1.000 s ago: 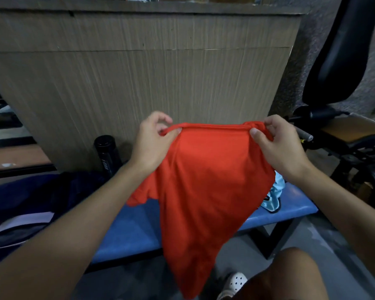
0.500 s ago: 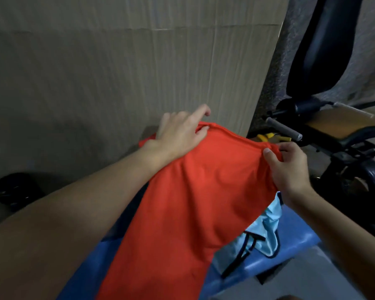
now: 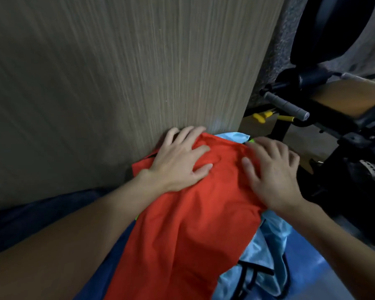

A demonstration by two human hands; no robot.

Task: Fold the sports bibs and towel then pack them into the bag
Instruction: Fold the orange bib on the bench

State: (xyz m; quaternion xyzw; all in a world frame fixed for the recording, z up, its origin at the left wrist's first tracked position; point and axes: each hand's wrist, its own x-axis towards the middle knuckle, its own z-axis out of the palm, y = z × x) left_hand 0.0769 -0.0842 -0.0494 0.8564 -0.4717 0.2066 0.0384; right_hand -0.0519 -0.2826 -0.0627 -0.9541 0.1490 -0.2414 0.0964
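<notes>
The red bib [image 3: 182, 230] is laid over a light blue bib [image 3: 266, 252] on the desk [image 3: 312, 271], beside a wooden panel [image 3: 117, 83]. It is pressed flat by the left hand [image 3: 180, 163] and right hand [image 3: 273, 174], fingers spread.

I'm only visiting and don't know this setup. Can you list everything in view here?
red bib: one, orange-red, on top of the pile on the bench
light blue bib: at least one, pale blue with black trim, under the red bib
neon fabric: one sliver, yellow-green, by the right fingertips
bench: one, blue, under the pile
dark fabric: one, navy, far left
wood panel: one, grey-brown, upright behind
exercise machine: one, black, at right
left hand: one, flat on the red bib
right hand: one, flat on the red bib
</notes>
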